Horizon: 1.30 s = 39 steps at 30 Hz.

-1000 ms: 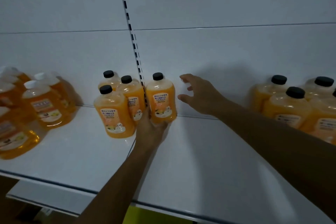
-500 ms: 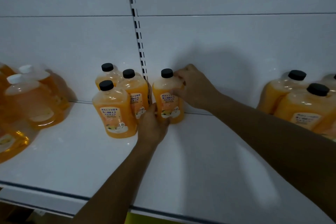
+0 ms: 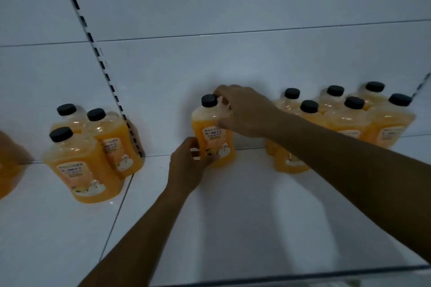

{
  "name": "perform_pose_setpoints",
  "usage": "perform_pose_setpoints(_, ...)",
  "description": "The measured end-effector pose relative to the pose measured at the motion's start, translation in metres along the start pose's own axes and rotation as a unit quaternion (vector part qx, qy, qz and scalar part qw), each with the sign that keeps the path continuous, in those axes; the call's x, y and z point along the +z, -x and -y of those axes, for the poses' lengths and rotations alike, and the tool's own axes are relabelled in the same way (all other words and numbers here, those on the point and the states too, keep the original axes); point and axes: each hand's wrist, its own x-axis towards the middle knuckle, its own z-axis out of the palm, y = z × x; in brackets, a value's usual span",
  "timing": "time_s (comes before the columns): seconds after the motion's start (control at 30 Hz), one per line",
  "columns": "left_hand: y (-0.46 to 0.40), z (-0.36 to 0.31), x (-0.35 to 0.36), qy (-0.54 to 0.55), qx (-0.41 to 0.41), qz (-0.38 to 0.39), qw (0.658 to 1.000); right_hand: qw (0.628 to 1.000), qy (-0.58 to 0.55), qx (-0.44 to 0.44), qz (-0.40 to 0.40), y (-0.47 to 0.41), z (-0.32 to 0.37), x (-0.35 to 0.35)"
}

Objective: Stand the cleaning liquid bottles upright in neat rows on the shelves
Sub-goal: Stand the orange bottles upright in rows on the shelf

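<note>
An orange bottle (image 3: 213,133) stands upright at the centre of the frame, at the back of the white shelf (image 3: 245,216). The left hand (image 3: 190,165) grips its base; the right hand (image 3: 242,112) holds its shoulder. It is being placed; next, I judge, comes aligning it with a row. Three bottles (image 3: 86,147) stand at left, six (image 3: 345,116) at right.

Both bare arms reach forward. The left hand (image 3: 186,165) curls low, fingers bent; the right hand (image 3: 245,112) arches higher, fingertips seemingly pinched, though blurred.
</note>
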Motion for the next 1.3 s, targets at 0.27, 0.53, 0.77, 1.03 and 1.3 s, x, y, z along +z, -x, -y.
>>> perform_pose_setpoints(0.27, -0.018, -0.022, 0.056, 0.016, 0.036, 0.038, 0.999, 0.988, 0.149, 0.039, -0.008, 0.020, -0.046, -0.025)
perform_pose_setpoints(0.53, -0.029, -0.024, 0.081, 0.014, 0.039, 0.046, 0.998, 0.969, 0.244, 0.015, -0.020, 0.018, -0.065, -0.029)
perform_pose_setpoints(0.77, -0.026, -0.021, 0.079, 0.006, 0.030, 0.026, 0.999, 0.956, 0.292, 0.019, -0.021, 0.017, -0.060, -0.024)
perform_pose_setpoints(1.03, 0.006, -0.010, 0.023, -0.035, -0.017, -0.048, 0.998, 0.953, 0.280, -0.092, -0.075, 0.015, -0.020, -0.008)
perform_pose_setpoints(1.3, 0.062, 0.029, -0.086, -0.080, -0.063, -0.149, 0.984, 0.992, 0.039, -0.118, -0.003, -0.013, 0.067, 0.047)
